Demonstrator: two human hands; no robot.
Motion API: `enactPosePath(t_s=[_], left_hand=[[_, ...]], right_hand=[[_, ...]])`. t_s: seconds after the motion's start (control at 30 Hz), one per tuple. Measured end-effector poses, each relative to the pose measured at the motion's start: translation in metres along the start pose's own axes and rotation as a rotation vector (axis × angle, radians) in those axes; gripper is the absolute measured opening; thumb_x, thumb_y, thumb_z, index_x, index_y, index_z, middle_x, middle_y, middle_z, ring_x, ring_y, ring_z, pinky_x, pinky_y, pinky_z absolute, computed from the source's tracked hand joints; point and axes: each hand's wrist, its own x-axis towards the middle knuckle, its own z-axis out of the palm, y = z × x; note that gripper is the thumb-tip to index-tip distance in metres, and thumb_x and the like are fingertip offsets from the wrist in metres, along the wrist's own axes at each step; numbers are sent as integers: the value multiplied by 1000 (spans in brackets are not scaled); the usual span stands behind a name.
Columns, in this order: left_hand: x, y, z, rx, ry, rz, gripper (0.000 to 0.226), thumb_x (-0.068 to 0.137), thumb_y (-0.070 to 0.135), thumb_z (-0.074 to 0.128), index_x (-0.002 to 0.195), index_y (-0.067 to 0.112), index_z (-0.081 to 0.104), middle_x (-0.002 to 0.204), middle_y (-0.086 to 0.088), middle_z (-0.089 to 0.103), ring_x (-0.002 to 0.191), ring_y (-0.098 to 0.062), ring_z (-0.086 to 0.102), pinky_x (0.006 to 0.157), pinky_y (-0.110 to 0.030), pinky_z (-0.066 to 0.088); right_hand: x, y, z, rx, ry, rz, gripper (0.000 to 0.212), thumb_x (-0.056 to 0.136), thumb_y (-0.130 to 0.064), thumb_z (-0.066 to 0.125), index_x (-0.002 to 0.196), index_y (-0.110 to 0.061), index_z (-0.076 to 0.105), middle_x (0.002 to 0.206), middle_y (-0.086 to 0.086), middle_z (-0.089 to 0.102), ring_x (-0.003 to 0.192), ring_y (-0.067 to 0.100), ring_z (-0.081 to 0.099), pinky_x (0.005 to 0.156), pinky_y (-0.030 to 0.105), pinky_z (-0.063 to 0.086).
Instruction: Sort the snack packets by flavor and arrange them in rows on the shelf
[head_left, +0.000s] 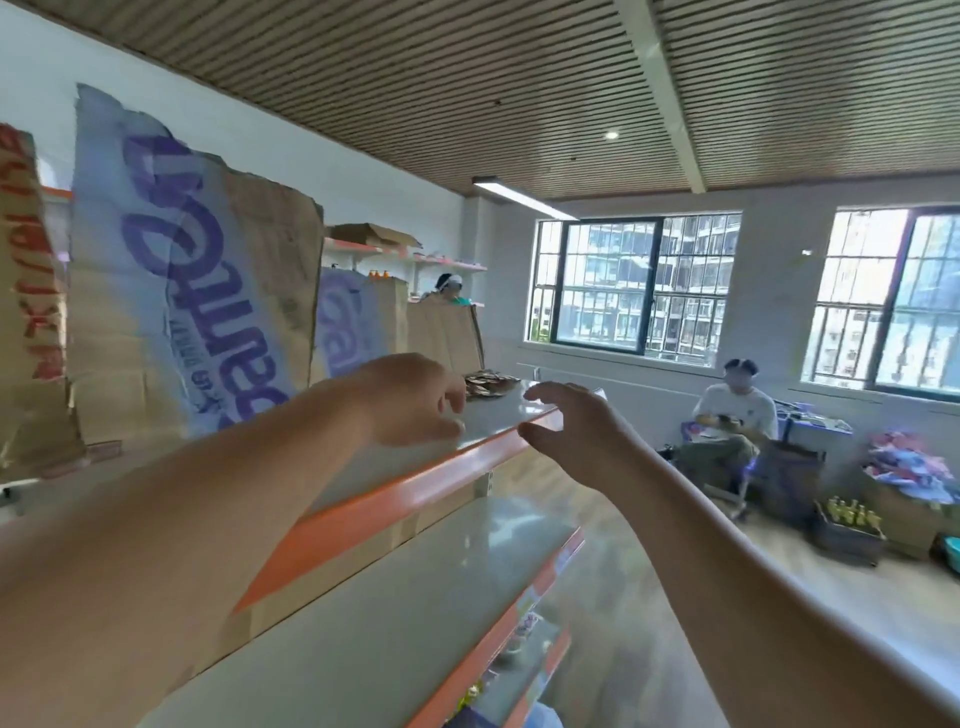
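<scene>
Shelf board (498, 415): smooth, glossy pale surface w/ visible reflections; front edge strip (415, 483): glossy orange finish. Backing sheets (270, 249): matt brown cardboard, rough torn edges, purple/white print on face. Ceiling (415, 78): wood-look slats, matt; floor (623, 571): smooth wood-look, semi-gloss sheen.

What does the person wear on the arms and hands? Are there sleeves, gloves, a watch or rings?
Nothing is worn that the picture shows. The left hand and the right hand are bare: no gloves, and no ring shows. The left forearm and the right forearm are bare up to the picture's edge: no sleeve, watch or bracelet.
</scene>
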Motion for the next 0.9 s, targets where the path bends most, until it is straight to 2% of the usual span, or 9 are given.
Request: enactPosePath(t_s=[0.07,0.17,0.27,0.47,0.63,0.73,0.77,0.83,0.9], left_hand=[[40,-8,5,42,0,4,24,93,45,67,112,30,69,107,6,70,91,-15,60,72,-27,41],[93,-21,12,51,-7,-8,16,92,41,67,102,29,70,103,6,71,88,-16,60,72,-28,41],[136,-33,20,39,-6,-32,21,91,40,67,107,27,72,106,5,71,93,-17,62,81,-29,50],[184,-52,41,-1,-70,-102,20,91,39,69,108,29,72,109,4,69,98,-18,63,85,-30,54],[218,-62,60,-37,-84,-147,14,92,38,69,104,32,71,106,7,65,93,-14,60,68,-24,42],[240,-63,77,-60,-93,-190,9,92,39,69,99,34,70,100,13,61,93,-12,59,69,-26,42],[247,-64,82,-73,-98,-211,7,92,40,69,97,35,70,98,16,60,93,-11,59,71,-26,44],[261,-67,92,-84,-105,-268,8,91,41,69,96,36,69,98,17,60,93,-9,60,75,-27,48],[277,-70,100,-82,-98,-332,10,89,42,70,96,35,70,99,16,62,92,-8,60,74,-27,50]], right_hand=[[29,19,6,35,-8,33,28,87,-38,75,108,-47,60,115,-14,59,97,7,57,66,6,37],[71,45,14,52,-23,33,29,87,-35,76,90,-54,55,115,-9,63,99,12,60,69,20,48],[104,67,19,56,-14,48,25,87,-34,77,99,-47,58,114,-8,65,103,15,62,88,33,50],[151,101,28,93,-36,71,21,88,-35,75,104,-42,62,115,-7,62,96,24,68,77,39,57],[187,132,41,108,-76,37,29,89,-35,74,117,-32,66,111,-8,62,93,18,66,76,31,56],[214,156,52,124,-109,-3,21,89,-34,75,107,-33,66,108,-7,63,80,10,61,60,13,48],[225,164,56,142,-114,-21,21,89,-32,76,107,-32,66,108,-7,64,80,12,62,63,14,49],[247,180,65,197,-128,-52,23,88,-29,78,109,-28,68,109,-4,65,88,19,64,78,27,54],[270,197,74,194,-161,-80,22,87,-29,79,105,-30,67,107,-3,66,92,22,67,84,38,58]])
